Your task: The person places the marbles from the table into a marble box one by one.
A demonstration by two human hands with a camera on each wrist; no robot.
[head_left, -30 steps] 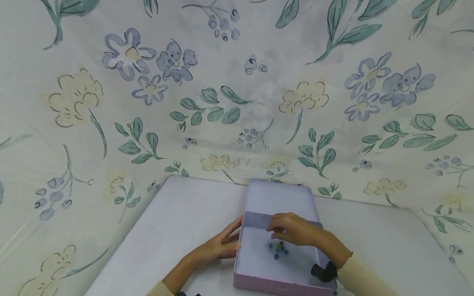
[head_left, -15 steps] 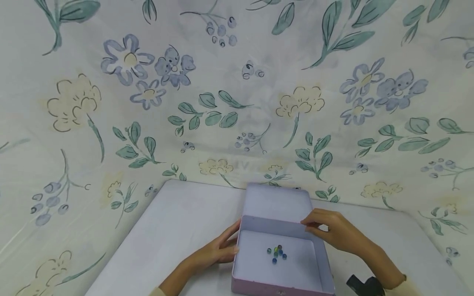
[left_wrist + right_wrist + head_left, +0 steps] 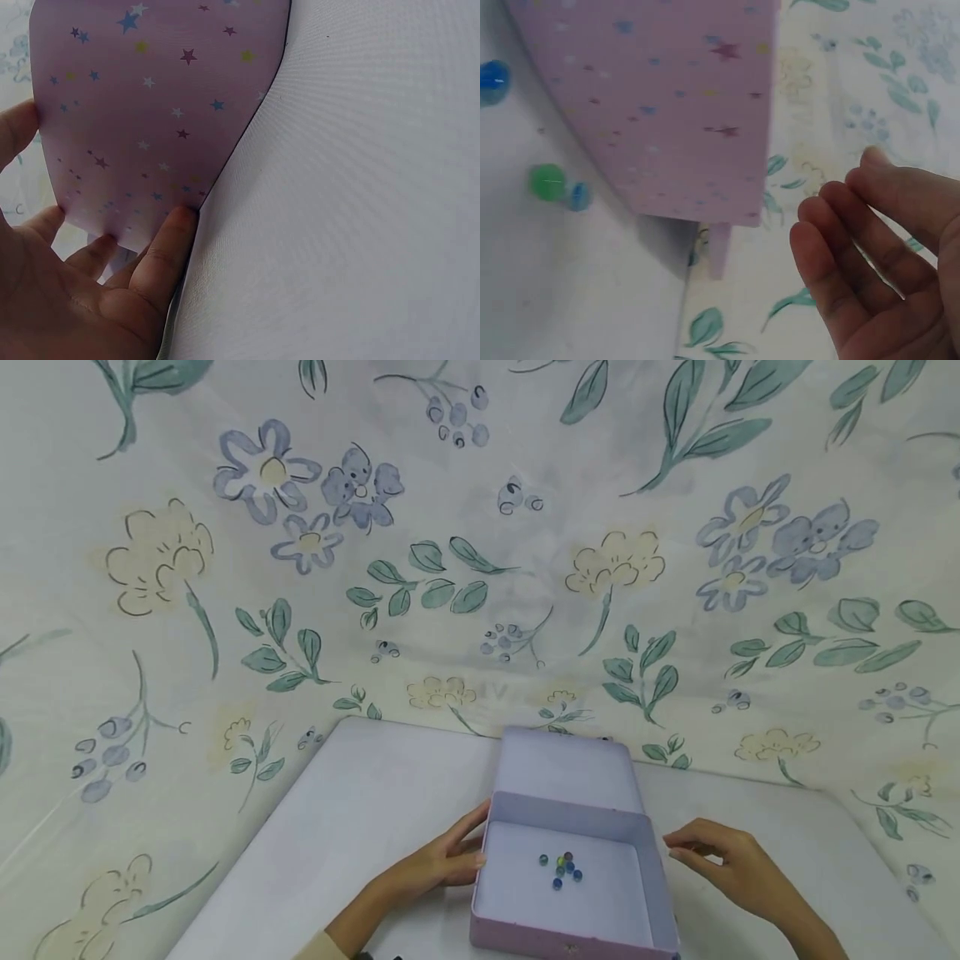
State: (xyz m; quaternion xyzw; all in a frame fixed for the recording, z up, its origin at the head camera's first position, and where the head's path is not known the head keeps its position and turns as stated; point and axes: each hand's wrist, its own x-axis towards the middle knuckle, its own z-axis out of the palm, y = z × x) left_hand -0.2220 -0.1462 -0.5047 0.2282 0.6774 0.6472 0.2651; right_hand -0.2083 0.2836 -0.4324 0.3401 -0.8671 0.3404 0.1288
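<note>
White worktop (image 3: 405, 777): star-print box (image 3: 517, 868), lid (image 3: 570, 768) folded back toward far edge. Left hand (image 3: 438, 864) relaxed, touching box's left wall. Right hand (image 3: 738, 868) released, loosely bent, off right wall. Marbles (image 3: 569, 867) clustered mid-box; loose marbles (image 3: 547, 182) outside right wall.

Box (image 3: 517, 932) looks smooth, low-sheen, possibly metal. Marbles (image 3: 548, 183): glassy, glossy. Bench (image 3: 405, 777): matt, finely textured. Floral sheet (image 3: 442, 635): smooth, faintly shiny.
</note>
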